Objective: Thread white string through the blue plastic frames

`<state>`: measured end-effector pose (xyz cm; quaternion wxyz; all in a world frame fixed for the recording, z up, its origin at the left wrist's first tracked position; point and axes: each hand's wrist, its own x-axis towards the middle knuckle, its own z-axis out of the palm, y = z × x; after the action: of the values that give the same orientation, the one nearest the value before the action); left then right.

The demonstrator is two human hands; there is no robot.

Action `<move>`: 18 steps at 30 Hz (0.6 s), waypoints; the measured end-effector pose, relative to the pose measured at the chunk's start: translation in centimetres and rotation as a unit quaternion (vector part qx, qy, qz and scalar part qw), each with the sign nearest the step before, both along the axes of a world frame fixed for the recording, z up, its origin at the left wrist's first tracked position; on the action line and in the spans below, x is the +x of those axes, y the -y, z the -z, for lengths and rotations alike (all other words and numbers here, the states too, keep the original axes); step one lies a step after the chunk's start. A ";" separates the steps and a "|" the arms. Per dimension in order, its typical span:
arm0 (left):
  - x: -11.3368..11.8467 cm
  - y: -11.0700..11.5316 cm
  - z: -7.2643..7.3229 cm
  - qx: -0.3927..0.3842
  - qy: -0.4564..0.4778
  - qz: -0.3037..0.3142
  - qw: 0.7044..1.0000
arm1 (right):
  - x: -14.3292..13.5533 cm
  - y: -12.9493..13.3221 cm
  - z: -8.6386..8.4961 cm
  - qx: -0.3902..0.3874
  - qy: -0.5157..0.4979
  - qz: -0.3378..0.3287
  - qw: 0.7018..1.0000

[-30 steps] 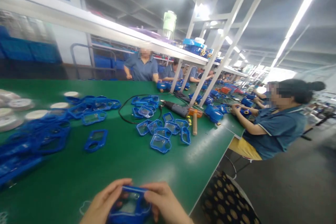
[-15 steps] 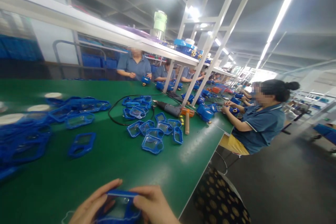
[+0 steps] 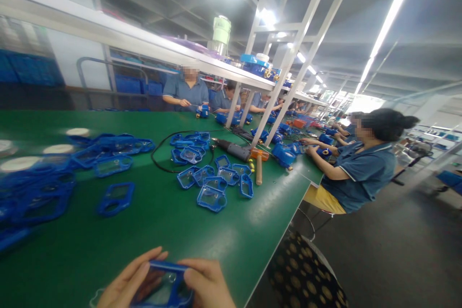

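Low in the view, both hands grip a blue plastic meter cover (image 3: 173,294) with a clear window, held above the green tabletop. My left hand (image 3: 128,281) has its fingers around the left side, and some of them show through the window. On the other side, my right hand (image 3: 209,279) pinches the upper right corner, thumb on the face and fingers behind. The lower edge of the cover is cut off by the frame. A thin pale thread or strip (image 3: 94,297) shows beside my left hand. Farther up the table lies a single blue cover (image 3: 115,198).
A pile of blue covers (image 3: 46,197) and white discs (image 3: 21,163) lies at left. Several covers (image 3: 211,197) spread mid-table near a grey heat gun (image 3: 233,148) and a wooden-handled hammer (image 3: 259,168). Shelf posts (image 3: 288,67) rise behind. A co-worker (image 3: 368,168) sits at right beside a patterned stool (image 3: 306,269).
Both hands still hold the cover in nearly the same place, with the left fingers slightly shifted behind it. The view has moved slightly. The co-worker at right has moved one hand outward.
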<state>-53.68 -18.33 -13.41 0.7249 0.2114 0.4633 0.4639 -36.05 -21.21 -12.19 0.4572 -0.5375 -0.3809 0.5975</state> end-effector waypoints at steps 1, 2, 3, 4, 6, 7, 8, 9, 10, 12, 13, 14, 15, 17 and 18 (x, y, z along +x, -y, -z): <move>0.1 0.1 -0.5 -0.003 0.002 -0.009 1.000 | 0.0 -0.1 0.0 -0.004 0.000 0.003 1.000; 0.3 0.2 -1.0 -0.003 0.004 -0.017 1.000 | -0.1 -0.2 0.0 -0.008 -0.003 0.005 1.000; 0.4 0.4 -1.5 0.001 0.009 -0.022 1.000 | -0.1 -0.3 0.0 -0.010 -0.008 0.008 1.000; 0.5 0.6 -2.1 0.006 0.013 -0.025 1.000 | -0.1 -0.4 0.0 -0.011 -0.016 0.011 1.000; 0.5 1.0 -3.0 0.017 0.032 -0.009 0.999 | -0.1 -0.4 0.2 -0.011 -0.033 0.020 0.999; 0.5 1.1 -3.3 0.016 0.038 0.003 0.999 | -0.1 -0.4 0.2 -0.012 -0.039 0.022 0.999; 0.5 1.2 -3.6 0.018 0.044 0.015 0.999 | 0.0 -0.4 0.2 -0.016 -0.045 0.021 0.999; 0.4 1.2 -3.7 0.021 0.049 0.021 0.998 | 0.0 -0.3 0.2 -0.020 -0.053 0.018 0.998; 0.3 1.3 -3.8 0.025 0.054 0.028 0.998 | 0.1 -0.2 0.1 -0.023 -0.063 0.014 0.998; 0.0 1.3 -3.8 0.034 0.058 0.039 0.997 | 0.2 -0.1 -0.3 -0.029 -0.085 0.006 0.996; -0.1 1.3 -3.8 0.036 0.053 0.046 0.997 | 0.2 0.0 -0.5 -0.030 -0.094 0.002 0.995; -0.3 1.3 -3.8 0.036 0.046 0.052 0.997 | 0.3 0.1 -0.7 -0.031 -0.099 -0.002 0.995; -0.4 1.4 -3.9 0.035 0.037 0.059 0.997 | 0.4 0.1 -0.9 -0.031 -0.100 -0.006 0.994; -0.6 1.4 -4.1 0.029 0.021 0.071 0.997 | 0.6 0.1 -1.0 -0.029 -0.091 -0.015 0.995; -0.7 1.5 -4.2 0.025 0.017 0.075 0.997 | 0.7 0.1 -1.0 -0.027 -0.085 -0.021 0.996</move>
<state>-54.34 -19.80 -9.24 0.7600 0.2558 0.4219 0.4231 -35.38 -21.30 -11.17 0.4604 -0.4892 -0.3353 0.6605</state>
